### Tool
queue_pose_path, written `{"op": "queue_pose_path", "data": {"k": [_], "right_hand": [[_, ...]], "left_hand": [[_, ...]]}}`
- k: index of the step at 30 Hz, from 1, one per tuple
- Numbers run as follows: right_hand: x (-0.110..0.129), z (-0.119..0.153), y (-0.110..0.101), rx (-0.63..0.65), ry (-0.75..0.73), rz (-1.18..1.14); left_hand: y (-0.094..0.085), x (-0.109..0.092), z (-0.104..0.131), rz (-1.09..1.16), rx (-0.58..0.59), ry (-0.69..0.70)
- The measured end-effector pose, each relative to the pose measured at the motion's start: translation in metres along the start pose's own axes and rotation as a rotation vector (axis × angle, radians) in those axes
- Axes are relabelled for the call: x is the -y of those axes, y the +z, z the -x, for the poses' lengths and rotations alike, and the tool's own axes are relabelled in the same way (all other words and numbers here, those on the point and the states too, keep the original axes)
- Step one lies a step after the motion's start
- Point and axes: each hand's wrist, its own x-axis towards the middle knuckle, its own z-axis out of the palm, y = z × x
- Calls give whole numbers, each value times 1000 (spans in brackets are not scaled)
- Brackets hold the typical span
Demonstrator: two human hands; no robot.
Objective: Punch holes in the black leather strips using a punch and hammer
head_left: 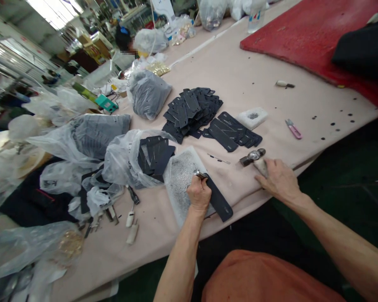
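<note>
My left hand is closed around a metal punch, whose shiny top sticks out above the fist. Under this hand lies a long black strip with rounded corners, partly on a white, heavily pitted board. The punch's lower tip is hidden by my fingers. To the right, my right hand grips the pale handle of a hammer; the hammer's metal head is at or just above the tabletop. Between board and hammer lies a thin metal tool.
Beyond the board are a heap of black pieces, several black strips and a white block. Pink snips lie right. An open plastic bag holds black pieces. Hand tools lie left; a red board lies far right.
</note>
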Motion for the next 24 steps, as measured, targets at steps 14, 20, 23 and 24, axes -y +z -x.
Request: {"op": "queue_pose_path", "data": {"k": [14,20,23,24], "right_hand": [[60,1,-83,245,-86,-995],[102,1,-136,-172,-845,-362],[110,-4,-138,-136,-912,-113],[111,-5,-138,-140,-908,-77]], "left_hand": [[1,-3,1,66,-89,68],[0,-3,1,62,-85,65],[1,-3,1,50,-98,62],[1,-4,1,56,-95,56]]}}
